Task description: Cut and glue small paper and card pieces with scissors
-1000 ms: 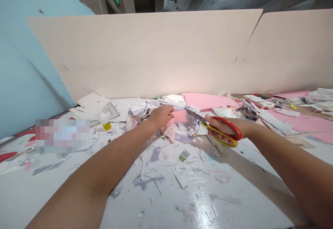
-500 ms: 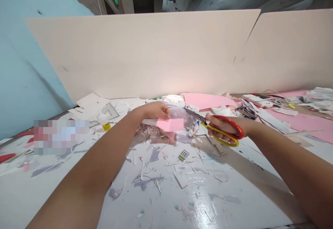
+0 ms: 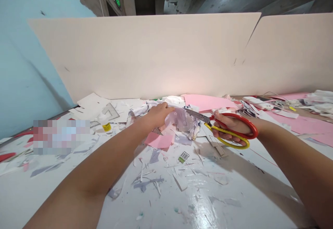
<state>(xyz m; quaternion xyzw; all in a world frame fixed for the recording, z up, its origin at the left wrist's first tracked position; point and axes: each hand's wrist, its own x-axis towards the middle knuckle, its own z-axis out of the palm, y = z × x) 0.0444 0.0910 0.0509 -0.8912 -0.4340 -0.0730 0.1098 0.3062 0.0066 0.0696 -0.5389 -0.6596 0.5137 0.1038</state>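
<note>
My right hand (image 3: 229,126) is closed around the handles of a pair of scissors (image 3: 235,130), one handle red and one yellow. The dark blades point left and look nearly together, their tip at the far edge of a lilac patterned sheet (image 3: 179,118). My left hand (image 3: 160,116) has its fingers bent over the left side of that sheet and grips it. Below the left hand, a small pink piece of paper (image 3: 158,141) lies loose on the scraps. The fingertips of the left hand are partly hidden.
Paper scraps (image 3: 148,184) and a barcode label (image 3: 183,157) litter the white table (image 3: 234,211). A glue bottle (image 3: 105,123) stands at left by a clear set square (image 3: 111,111). Pink sheets (image 3: 208,102), a power strip (image 3: 257,103) and cables lie towards the back and right. A pale partition (image 3: 156,55) rises behind.
My left hand has let go of the pink paper, which now lies lower and to the left, and has taken hold of the lilac sheet. The scissors have shifted slightly right.
</note>
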